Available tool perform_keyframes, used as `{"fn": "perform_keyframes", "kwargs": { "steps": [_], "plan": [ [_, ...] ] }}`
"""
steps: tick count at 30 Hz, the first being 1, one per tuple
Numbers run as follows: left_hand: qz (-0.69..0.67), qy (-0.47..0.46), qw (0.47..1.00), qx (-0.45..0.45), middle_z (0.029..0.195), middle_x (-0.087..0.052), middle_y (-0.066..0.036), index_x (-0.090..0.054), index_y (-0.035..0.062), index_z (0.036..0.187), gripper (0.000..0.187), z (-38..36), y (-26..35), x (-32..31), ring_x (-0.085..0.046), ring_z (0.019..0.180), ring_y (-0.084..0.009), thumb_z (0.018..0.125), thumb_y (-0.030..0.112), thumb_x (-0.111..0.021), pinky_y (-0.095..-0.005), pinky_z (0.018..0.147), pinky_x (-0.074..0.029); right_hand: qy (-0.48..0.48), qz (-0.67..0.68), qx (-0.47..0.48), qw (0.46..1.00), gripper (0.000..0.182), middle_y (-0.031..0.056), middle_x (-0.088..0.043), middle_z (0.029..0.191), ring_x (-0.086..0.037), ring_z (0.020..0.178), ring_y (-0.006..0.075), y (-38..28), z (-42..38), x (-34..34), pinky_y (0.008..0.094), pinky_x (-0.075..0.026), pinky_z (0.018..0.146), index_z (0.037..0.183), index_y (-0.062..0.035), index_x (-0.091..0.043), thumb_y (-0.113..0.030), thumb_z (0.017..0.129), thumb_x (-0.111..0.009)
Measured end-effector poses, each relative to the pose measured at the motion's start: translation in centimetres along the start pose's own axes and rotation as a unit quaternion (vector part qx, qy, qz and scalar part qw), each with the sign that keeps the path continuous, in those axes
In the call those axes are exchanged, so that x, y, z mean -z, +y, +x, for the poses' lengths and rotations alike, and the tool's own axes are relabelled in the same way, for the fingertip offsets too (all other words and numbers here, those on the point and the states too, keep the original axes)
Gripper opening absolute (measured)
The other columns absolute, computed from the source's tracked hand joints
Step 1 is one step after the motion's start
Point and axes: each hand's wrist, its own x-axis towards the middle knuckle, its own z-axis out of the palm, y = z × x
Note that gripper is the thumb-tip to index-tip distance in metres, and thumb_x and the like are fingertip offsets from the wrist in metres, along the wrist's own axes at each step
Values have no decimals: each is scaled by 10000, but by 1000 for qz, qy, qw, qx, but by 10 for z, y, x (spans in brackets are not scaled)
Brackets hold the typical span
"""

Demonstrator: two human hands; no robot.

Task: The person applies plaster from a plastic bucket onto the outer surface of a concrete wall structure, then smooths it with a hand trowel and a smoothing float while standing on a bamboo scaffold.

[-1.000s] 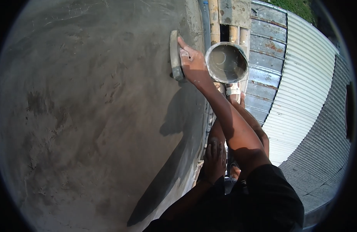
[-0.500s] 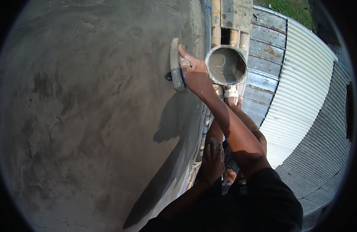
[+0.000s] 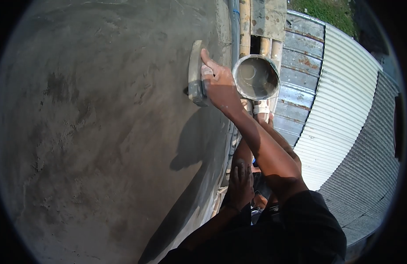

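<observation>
My right hand [image 3: 217, 84] is wrapped around a plastering float [image 3: 195, 75], whose long, slightly curved body lies close to the grey plastered wall [image 3: 102, 132]. Its handle is mostly hidden by my fingers, and the thumb points up along it. Lower down, my left hand [image 3: 241, 184] rests on my bent leg near the knee, its fingers stretched out and slightly apart, holding nothing. Just right of my right hand stands a round bucket [image 3: 273, 78] with grey, watery contents.
Bamboo poles [image 3: 244, 26] and a stained board [image 3: 268, 17] run along the wall's edge, under the bucket and my feet. Corrugated metal roofing [image 3: 340, 97] spreads out to the right. Grass [image 3: 324, 13] shows at the top right. Shadows fall on the wall.
My right hand and the float have shifted a little to the left over the wall. My left hand stays on the leg. The view has moved slightly.
</observation>
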Motion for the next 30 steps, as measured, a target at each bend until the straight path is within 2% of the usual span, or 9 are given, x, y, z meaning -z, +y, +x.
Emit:
{"fn": "perform_keyframes", "kwargs": {
  "steps": [3,8,12,13,15,22,25,28,30],
  "plan": [
    [-10,-30,999,16,1453,-382,-232,-473,21,1388,591,-1,-2,2,-345,1326,-453,832,202,-559,-547,1067,-337,110,24,172,979,475,340,-620,1038,-626,992,433,20,-10,-21,407,-464,909,1344,-5,-529,-140,895,-453],
    [-15,-16,1000,20,1470,-357,-242,-423,17,1417,631,-3,-5,5,-357,1326,-444,842,228,-572,-541,1041,-358,78,-22,40,996,476,301,-595,1201,-562,1141,438,49,79,-7,400,-443,982,1345,-5,-523,-160,905,-431],
    [-22,-28,999,18,1469,-360,-236,-425,45,1424,660,-1,-8,-1,-369,1305,-437,805,207,-585,-534,1028,-368,108,-28,138,984,481,301,-603,1190,-582,1117,431,39,-14,-28,406,-451,965,1344,-11,-532,-171,900,-440],
    [-24,-35,999,17,1469,-360,-236,-425,45,1424,660,-7,-7,-3,-369,1305,-437,805,207,-585,-534,1028,-368,57,10,18,998,479,302,-602,1188,-591,1113,421,39,8,-18,402,-447,966,1342,-9,-535,-181,904,-441],
    [-17,0,1000,20,1470,-357,-236,-425,46,1427,689,-3,-8,-8,-373,1296,-441,784,221,-600,-533,1022,-371,79,71,-13,994,478,296,-622,1160,-601,1106,412,74,100,-12,383,-452,954,1341,-4,-532,-181,907,-441],
    [-22,-35,999,18,1468,-365,-229,-455,30,1406,643,0,-5,3,-365,1307,-436,804,215,-585,-537,1025,-365,117,30,138,983,477,316,-594,1203,-584,1161,386,48,3,-31,344,-438,969,1353,-3,-520,-171,915,-430],
    [-30,-47,998,25,1465,-372,-224,-449,34,1412,640,2,-5,4,-359,1314,-435,811,211,-579,-543,1032,-355,81,55,12,995,488,322,-607,1168,-603,1121,395,65,99,-10,355,-445,959,1350,6,-519,-156,899,-427],
    [-28,-4,1000,11,1464,-370,-226,-448,33,1413,648,8,-5,4,-358,1315,-436,805,218,-577,-547,1029,-357,99,8,57,993,491,315,-608,1167,-612,1090,402,66,102,-7,373,-451,956,1347,4,-523,-157,892,-430],
    [-27,-35,999,22,1463,-369,-228,-437,38,1421,654,10,-4,12,-359,1314,-435,807,218,-571,-545,1029,-358,74,15,53,996,487,303,-606,1175,-614,1072,413,37,29,-15,387,-454,961,1341,4,-528,-159,892,-430]
  ]
}}
